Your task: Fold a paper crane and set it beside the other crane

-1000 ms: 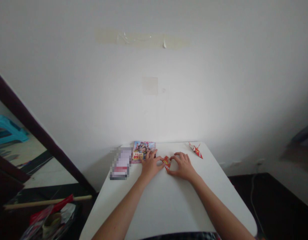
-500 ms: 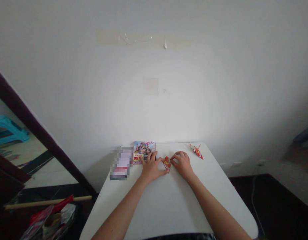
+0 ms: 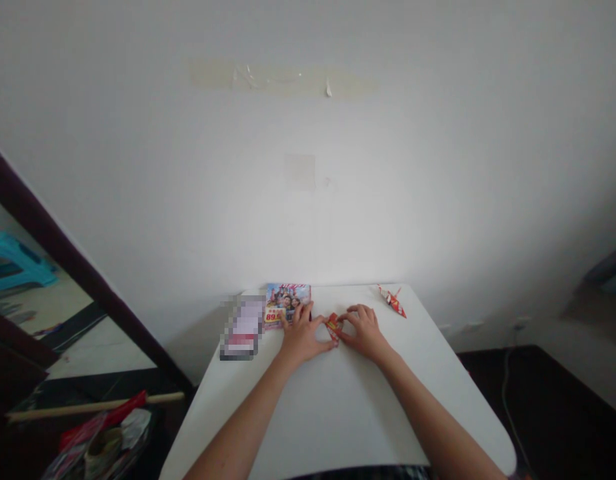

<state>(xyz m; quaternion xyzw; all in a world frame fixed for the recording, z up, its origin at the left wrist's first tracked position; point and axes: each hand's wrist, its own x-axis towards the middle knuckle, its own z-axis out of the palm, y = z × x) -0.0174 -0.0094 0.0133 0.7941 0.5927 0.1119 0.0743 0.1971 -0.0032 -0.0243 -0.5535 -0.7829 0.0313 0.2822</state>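
Soft, muted light is brightening the middle of the pale wall (image 3: 368,213) and fading to gray toward the corners, its source staying out of view. Faint shadows are falling on the white table (image 3: 328,420) around the forearms, while the floor (image 3: 553,400) at right is sinking into near-black. Small glints are catching on the tape (image 3: 248,77). Wide-angle distortion is tilting the outer edges, fine print on the booklet (image 3: 288,297) is blurring, and coarse pixel blocks are masking the phone (image 3: 243,327).
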